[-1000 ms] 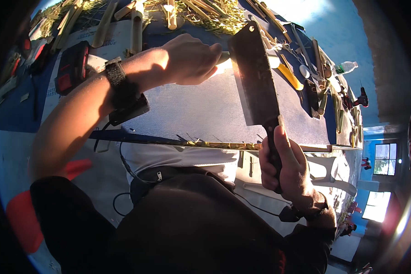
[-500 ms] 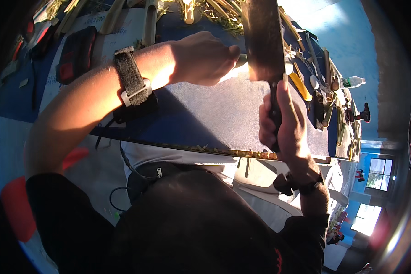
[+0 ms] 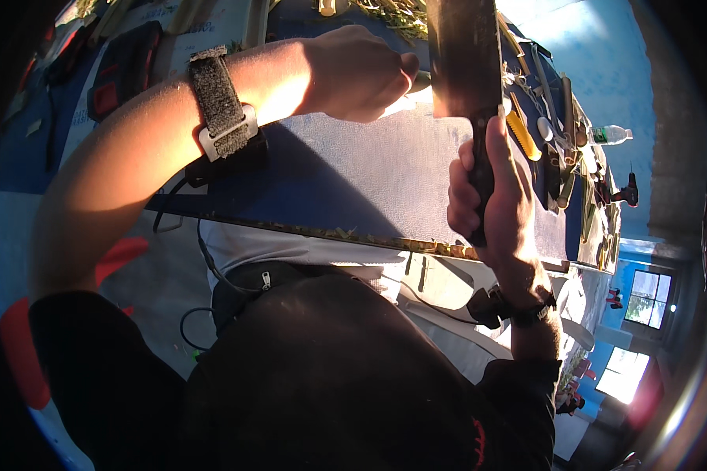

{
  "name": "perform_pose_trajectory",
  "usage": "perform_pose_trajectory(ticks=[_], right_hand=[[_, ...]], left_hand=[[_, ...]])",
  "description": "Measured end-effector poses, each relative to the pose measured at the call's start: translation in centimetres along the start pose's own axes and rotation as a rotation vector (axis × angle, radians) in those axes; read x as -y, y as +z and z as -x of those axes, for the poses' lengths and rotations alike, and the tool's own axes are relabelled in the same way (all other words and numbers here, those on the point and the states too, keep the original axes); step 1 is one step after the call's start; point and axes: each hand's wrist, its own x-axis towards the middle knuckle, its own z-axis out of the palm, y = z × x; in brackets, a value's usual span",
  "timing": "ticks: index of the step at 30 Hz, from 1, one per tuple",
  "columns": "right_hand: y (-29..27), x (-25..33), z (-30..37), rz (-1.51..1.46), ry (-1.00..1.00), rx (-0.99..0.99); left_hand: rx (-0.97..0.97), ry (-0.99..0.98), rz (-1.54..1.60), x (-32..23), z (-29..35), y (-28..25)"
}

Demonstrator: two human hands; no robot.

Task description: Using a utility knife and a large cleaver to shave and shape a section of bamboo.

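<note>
My right hand [image 3: 501, 184] is wrapped round the dark handle of a broad cleaver [image 3: 465, 59], its thumb lying along the handle's top. The blade points away from me, and its far end is cut off by the frame's top. Left of the blade, my left hand [image 3: 361, 74] is closed in a fist on a pale green bamboo stick [image 3: 421, 81]. Only a short end of the stick shows between the fist and the blade; whether the two touch I cannot tell. Both are over the blue-covered table [image 3: 314, 196], partly in bright sun.
A black and red tool case [image 3: 126, 74] lies at the far left. Bamboo shavings [image 3: 389, 17] are heaped at the back. On the right are a yellow-handled tool [image 3: 522, 135], bamboo sticks [image 3: 567, 110], a plastic bottle [image 3: 611, 135] and a power drill [image 3: 628, 191]. The table's near edge holds scraps.
Both hands, the cleaver and the table sit slightly higher in the picture, so the view has shifted. The grips look the same, and the cleaver stays beside the left fist.
</note>
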Motion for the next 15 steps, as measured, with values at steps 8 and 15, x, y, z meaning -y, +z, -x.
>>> perform_pose_trajectory(ticks=[8, 15], right_hand=[[-1.1, -1.7, 7.0, -0.008, 0.148, -0.003], [-1.4, -1.0, 11.1, -0.11, 0.318, -0.041]], left_hand=[[0.085, -0.068, -0.092, 0.1, -0.4, 0.9], [0.083, -0.05, -0.045, 0.1, -0.2, 0.3]])
